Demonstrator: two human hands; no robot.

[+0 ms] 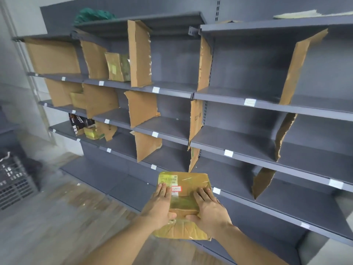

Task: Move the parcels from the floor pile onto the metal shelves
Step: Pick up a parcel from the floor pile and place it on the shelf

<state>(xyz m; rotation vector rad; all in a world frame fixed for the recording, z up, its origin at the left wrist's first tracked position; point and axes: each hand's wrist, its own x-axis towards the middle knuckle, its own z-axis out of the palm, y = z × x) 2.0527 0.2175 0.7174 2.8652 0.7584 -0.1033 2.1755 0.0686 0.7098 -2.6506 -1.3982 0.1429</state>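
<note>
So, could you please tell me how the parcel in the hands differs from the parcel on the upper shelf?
The held parcel lies flat, gripped by the left hand and right hand; the shelved parcel stands upright, touched by neither hand. The held one shows a red-bordered label, the shelved one a pale one. Both are tape-wrapped brown cardboard.

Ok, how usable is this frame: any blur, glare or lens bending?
Head view: the grey metal shelves bow with wide-angle distortion; the floor and dark crate at left are smeared by blur; faint glare shows on the tape-wrapped brown cardboard parcel; both hands look reasonably sharp.
</note>
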